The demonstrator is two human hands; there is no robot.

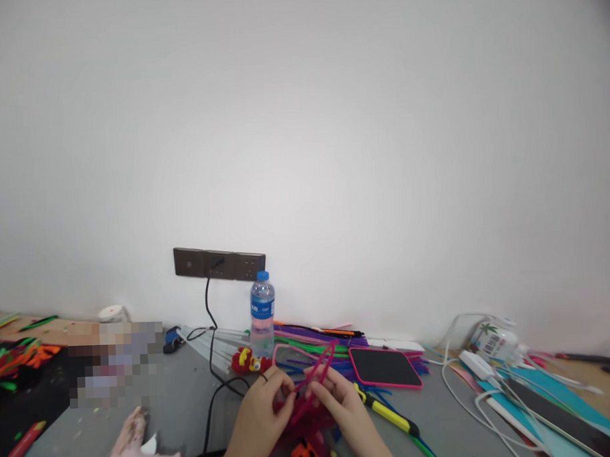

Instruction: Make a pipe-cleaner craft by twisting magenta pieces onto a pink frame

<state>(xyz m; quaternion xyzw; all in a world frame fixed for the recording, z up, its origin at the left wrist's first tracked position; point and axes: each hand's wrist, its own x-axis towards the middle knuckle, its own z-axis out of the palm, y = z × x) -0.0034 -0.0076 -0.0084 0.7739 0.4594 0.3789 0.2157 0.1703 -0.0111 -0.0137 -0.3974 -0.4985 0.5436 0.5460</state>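
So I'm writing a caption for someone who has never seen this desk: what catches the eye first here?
Most striking are the two hands low in the middle, left hand and right hand, pinching a pink pipe cleaner between them. Just behind stands a water bottle with a blue cap, under a dark wall socket strip. To its right a bright pile of pipe cleaners spreads beside a black pink-edged phone.

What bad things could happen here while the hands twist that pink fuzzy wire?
1. The left hand or right hand might swing the pink fuzzy wire into the water bottle just behind and tip it.
2. A wrist could snag the black cable trailing beside the left hand.
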